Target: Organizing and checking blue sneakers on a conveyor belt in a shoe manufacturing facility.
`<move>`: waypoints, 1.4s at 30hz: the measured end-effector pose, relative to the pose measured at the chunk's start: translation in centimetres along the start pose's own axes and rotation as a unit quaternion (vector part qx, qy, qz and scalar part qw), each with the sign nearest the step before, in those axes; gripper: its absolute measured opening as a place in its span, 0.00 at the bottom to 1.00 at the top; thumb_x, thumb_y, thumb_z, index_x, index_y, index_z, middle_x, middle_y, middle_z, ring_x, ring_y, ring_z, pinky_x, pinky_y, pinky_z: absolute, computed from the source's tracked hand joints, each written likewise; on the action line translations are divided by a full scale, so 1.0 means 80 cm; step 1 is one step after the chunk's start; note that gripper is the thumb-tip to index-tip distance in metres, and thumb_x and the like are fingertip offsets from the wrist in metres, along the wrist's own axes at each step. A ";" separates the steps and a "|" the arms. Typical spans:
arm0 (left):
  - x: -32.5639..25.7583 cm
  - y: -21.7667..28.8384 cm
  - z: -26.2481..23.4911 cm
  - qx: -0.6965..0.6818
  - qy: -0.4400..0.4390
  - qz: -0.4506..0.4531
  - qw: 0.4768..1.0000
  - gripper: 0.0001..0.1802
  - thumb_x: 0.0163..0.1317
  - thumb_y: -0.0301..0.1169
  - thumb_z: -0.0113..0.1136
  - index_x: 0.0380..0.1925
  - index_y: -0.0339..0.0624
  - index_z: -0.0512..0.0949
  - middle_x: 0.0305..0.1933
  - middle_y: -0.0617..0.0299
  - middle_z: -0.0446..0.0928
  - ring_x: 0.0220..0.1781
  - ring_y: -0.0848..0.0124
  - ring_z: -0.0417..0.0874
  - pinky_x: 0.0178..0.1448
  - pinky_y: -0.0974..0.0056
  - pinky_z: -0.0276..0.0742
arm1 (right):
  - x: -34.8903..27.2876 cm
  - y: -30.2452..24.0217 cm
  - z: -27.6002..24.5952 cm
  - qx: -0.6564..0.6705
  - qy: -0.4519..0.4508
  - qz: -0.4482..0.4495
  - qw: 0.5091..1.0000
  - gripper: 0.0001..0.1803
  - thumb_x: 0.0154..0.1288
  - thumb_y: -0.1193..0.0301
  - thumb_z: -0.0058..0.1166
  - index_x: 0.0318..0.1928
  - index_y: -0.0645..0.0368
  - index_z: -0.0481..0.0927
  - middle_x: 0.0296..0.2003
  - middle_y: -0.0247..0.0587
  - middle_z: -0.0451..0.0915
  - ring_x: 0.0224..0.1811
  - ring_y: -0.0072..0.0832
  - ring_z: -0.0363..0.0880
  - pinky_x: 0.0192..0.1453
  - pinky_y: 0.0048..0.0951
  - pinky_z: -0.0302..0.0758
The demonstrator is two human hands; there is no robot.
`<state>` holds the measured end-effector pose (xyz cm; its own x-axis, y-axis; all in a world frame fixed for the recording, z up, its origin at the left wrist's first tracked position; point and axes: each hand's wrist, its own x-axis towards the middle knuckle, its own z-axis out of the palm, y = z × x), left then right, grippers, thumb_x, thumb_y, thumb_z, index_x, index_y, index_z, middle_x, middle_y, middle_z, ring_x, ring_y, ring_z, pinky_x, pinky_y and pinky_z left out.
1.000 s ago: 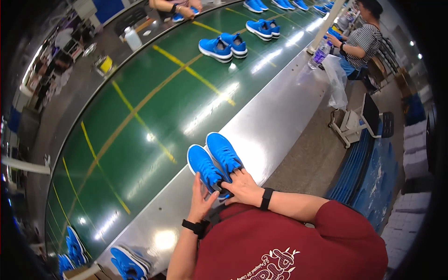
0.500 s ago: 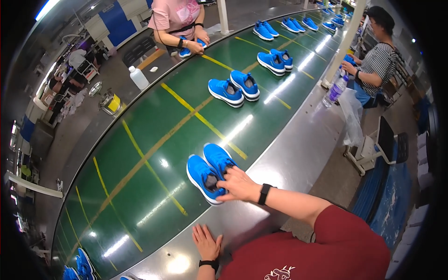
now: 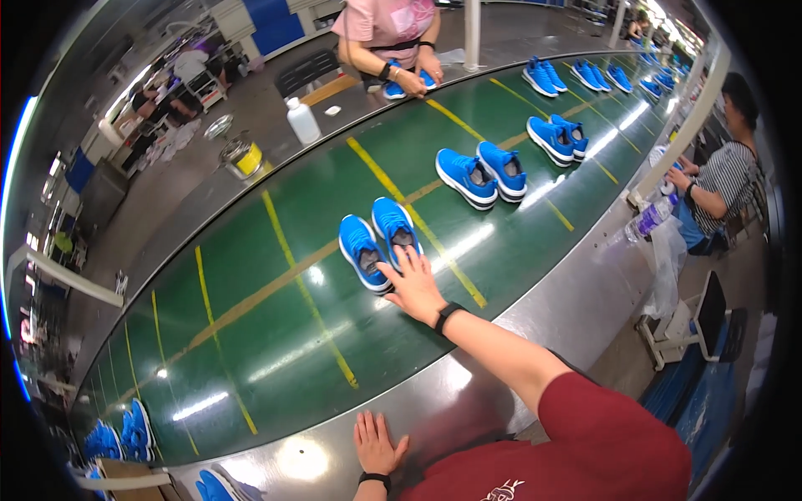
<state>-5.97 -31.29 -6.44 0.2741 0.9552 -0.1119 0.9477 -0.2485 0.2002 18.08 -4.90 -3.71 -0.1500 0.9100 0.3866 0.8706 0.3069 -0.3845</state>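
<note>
A pair of blue sneakers (image 3: 361,250) with white soles sits side by side on the green conveyor belt (image 3: 276,334), toes pointing away from me. My right hand (image 3: 415,286) reaches over the belt, its fingers stretched out and spread at the heels of this pair. The fingertips overlap the heel collars; whether they still touch is hard to tell. On the metal ledge (image 3: 434,392) along the belt's near side, my left hand (image 3: 378,444) lies flat with fingers extended, holding nothing.
More blue sneakers (image 3: 482,177) stand in pairs farther up the belt, and others (image 3: 134,430) at the lower left. Across the belt, a person in pink (image 3: 388,33) handles a shoe near a white bottle (image 3: 302,123). At right stand a post (image 3: 681,125) and a person in stripes (image 3: 727,188).
The pair has moved from the near edge farther onto the belt, away from me. My right hand has followed it, its fingers opening from the heels. My left hand stays flat. The view has shifted.
</note>
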 end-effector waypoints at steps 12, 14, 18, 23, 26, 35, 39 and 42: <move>0.015 0.015 -0.006 -0.082 0.058 0.015 0.995 0.37 0.62 0.53 0.51 0.65 0.42 0.61 0.70 0.47 0.56 0.75 0.53 0.51 0.74 0.51 0.47 | -0.325 -0.061 -0.102 0.005 -0.282 -0.062 0.957 0.30 0.59 0.60 0.57 0.61 0.54 0.69 0.66 0.60 0.56 0.72 0.59 0.45 0.70 0.60 0.43; 0.013 0.019 -0.002 -0.085 0.060 0.009 0.995 0.37 0.63 0.52 0.50 0.65 0.42 0.61 0.71 0.48 0.54 0.75 0.53 0.50 0.75 0.52 0.46 | -0.328 -0.062 -0.095 -0.016 -0.272 -0.092 0.958 0.30 0.59 0.58 0.57 0.61 0.54 0.69 0.66 0.61 0.56 0.72 0.60 0.45 0.71 0.60 0.43; 0.011 0.021 0.001 -0.078 0.051 0.012 0.996 0.36 0.63 0.51 0.50 0.66 0.42 0.60 0.72 0.48 0.52 0.76 0.54 0.48 0.76 0.52 0.44 | -0.330 -0.063 -0.094 -0.029 -0.252 -0.088 0.963 0.31 0.58 0.58 0.57 0.60 0.56 0.70 0.66 0.62 0.56 0.72 0.60 0.45 0.71 0.60 0.42; 0.012 0.022 0.000 -0.081 0.051 0.019 0.995 0.35 0.64 0.50 0.49 0.65 0.41 0.60 0.72 0.47 0.54 0.76 0.54 0.48 0.75 0.52 0.45 | -0.334 -0.060 -0.088 -0.034 -0.219 -0.074 0.972 0.28 0.59 0.58 0.55 0.59 0.53 0.71 0.66 0.57 0.58 0.72 0.56 0.47 0.71 0.58 0.43; 0.009 0.021 0.006 -0.073 0.091 0.025 0.993 0.34 0.64 0.49 0.49 0.65 0.40 0.61 0.71 0.46 0.54 0.75 0.53 0.49 0.75 0.52 0.46 | -0.334 -0.065 -0.087 -0.038 -0.205 -0.067 0.976 0.26 0.60 0.59 0.54 0.59 0.52 0.72 0.66 0.54 0.59 0.72 0.53 0.49 0.72 0.56 0.44; 0.013 -0.011 0.020 -0.249 0.114 0.061 0.960 0.27 0.61 0.41 0.56 0.57 0.40 0.70 0.67 0.48 0.62 0.73 0.51 0.54 0.71 0.52 0.53 | -0.340 -0.071 -0.078 -0.063 -0.191 -0.050 0.978 0.28 0.62 0.63 0.50 0.63 0.55 0.66 0.67 0.50 0.60 0.73 0.48 0.49 0.73 0.50 0.44; -0.025 -0.055 -0.049 -0.462 0.015 -0.032 0.886 0.21 0.63 0.38 0.55 0.54 0.40 0.73 0.55 0.50 0.74 0.59 0.53 0.72 0.61 0.56 0.69 | -0.341 -0.069 -0.077 -0.081 -0.207 -0.022 0.975 0.29 0.62 0.63 0.50 0.64 0.55 0.65 0.68 0.49 0.58 0.73 0.47 0.48 0.74 0.49 0.43; -0.100 -0.128 -0.055 -0.385 0.151 -0.041 0.910 0.19 0.64 0.37 0.53 0.52 0.41 0.74 0.49 0.49 0.76 0.52 0.52 0.75 0.56 0.55 0.72 | -0.335 -0.080 -0.078 -0.094 -0.217 -0.004 0.972 0.29 0.63 0.63 0.49 0.65 0.54 0.64 0.68 0.48 0.58 0.74 0.46 0.47 0.74 0.49 0.42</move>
<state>-18.54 -35.65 -3.31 0.0403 0.9950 0.0911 0.5356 -0.0985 0.8387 19.43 -33.00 -6.41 -0.3063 0.9518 -0.0171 0.9322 0.2963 -0.2078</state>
